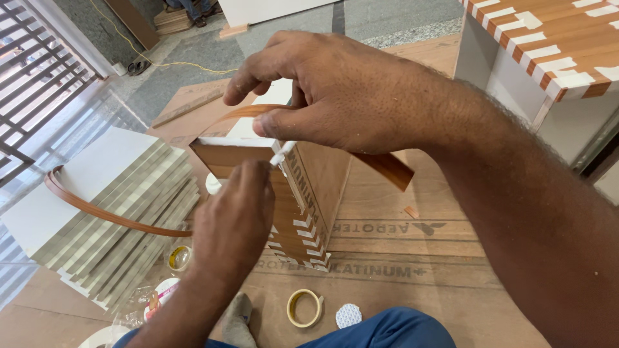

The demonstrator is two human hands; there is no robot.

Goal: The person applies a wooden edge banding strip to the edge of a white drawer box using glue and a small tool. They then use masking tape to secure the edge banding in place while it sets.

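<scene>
Blue trouser cloth (387, 328) shows at the very bottom of the view, and just beyond it a roll of masking tape (304, 308) and a round white disc (349, 316) lie on the brown plywood sheet (412, 258) that serves as the surface. Above these, the left hand (235, 216) is closed in a pinch on a short strip of white tape (282, 154), pressing it at the top corner of an upright panel (309, 193). That panel stands on end in the middle of the plywood sheet, its narrow edge faced with wood-grain edge banding (287, 225) held down by many short pieces of tape. The right hand (335, 96) is curled over the panel's top, thumb and fingers clamped on the loose banding, which bends over the top edge; one end juts out to the right, and a long run loops away left over a stack of white boards (109, 206). A likely trouble is the springy banding lifting or sliding off line if the right hand's grip eases before the tape holds; the tall panel could also tip under uneven pressing. Farther off, a white cabinet (548, 58) with a taped wood-grain top stands at the right, and a yellow cord (161, 63) trails across the grey floor (290, 38).
</scene>
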